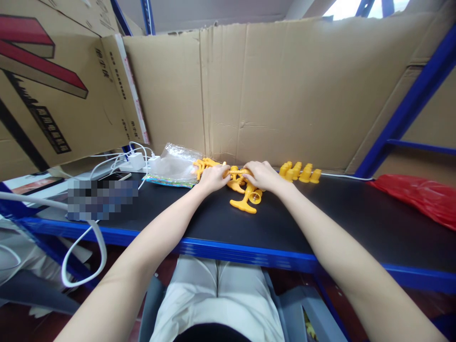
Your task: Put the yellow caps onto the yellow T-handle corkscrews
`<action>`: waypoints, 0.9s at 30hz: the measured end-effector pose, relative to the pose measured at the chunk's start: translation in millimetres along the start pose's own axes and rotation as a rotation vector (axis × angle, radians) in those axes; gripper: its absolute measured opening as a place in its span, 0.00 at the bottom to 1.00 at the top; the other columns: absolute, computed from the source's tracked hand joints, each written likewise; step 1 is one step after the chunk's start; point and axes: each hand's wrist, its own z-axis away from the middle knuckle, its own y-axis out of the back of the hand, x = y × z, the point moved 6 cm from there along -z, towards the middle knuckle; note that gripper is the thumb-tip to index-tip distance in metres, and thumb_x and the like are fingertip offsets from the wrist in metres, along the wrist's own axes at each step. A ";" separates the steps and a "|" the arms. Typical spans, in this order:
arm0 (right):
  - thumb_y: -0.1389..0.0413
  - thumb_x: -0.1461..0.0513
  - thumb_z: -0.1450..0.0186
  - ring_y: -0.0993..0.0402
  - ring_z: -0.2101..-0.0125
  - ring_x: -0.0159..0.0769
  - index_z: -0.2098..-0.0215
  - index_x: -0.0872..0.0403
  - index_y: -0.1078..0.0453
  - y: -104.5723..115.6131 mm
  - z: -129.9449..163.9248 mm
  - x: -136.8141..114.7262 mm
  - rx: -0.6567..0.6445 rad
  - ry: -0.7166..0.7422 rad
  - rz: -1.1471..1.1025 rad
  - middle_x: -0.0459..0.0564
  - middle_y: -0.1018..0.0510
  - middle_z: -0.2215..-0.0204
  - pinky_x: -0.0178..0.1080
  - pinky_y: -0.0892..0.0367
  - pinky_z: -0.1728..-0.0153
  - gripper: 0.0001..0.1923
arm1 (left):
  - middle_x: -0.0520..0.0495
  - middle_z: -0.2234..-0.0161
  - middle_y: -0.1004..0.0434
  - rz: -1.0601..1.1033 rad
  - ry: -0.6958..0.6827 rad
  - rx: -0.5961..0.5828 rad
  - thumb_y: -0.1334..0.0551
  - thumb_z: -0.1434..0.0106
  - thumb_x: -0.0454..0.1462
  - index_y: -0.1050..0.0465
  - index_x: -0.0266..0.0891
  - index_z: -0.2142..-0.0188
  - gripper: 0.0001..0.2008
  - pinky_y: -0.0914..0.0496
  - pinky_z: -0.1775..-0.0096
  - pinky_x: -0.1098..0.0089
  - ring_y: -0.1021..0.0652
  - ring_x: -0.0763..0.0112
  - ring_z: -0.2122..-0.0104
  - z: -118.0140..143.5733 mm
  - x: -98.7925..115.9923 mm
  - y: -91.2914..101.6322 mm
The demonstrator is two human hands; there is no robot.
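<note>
Left hand (213, 178) and right hand (261, 175) meet over pile of yellow moulded plastic pieces (242, 190) at centre of black worktop (356, 223), both clasped on same piece between them, likely pulling or joining it. Row of small yellow plastic pieces (301, 173) at 3 o'clock of hands, set apart as if sorted. Clear crinkled plastic bag (174, 164) at 9 o'clock. Brown cardboard box (53, 85) at 10 o'clock carries print, unreadable.

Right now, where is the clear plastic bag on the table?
In the head view the clear plastic bag lies left of centre on the black table, against the cardboard wall, between the white chargers and the left hand.
</note>
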 end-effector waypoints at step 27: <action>0.53 0.64 0.44 0.34 0.61 0.41 0.71 0.52 0.43 -29.5 93.2 205.0 0.556 -0.879 -0.244 0.53 0.32 0.67 0.46 0.40 0.56 0.01 | 0.36 0.50 0.30 0.230 0.243 -0.017 0.47 0.36 0.42 0.45 0.35 0.40 0.26 0.38 0.47 0.59 0.31 0.61 0.48 -8.3 -65.0 -39.7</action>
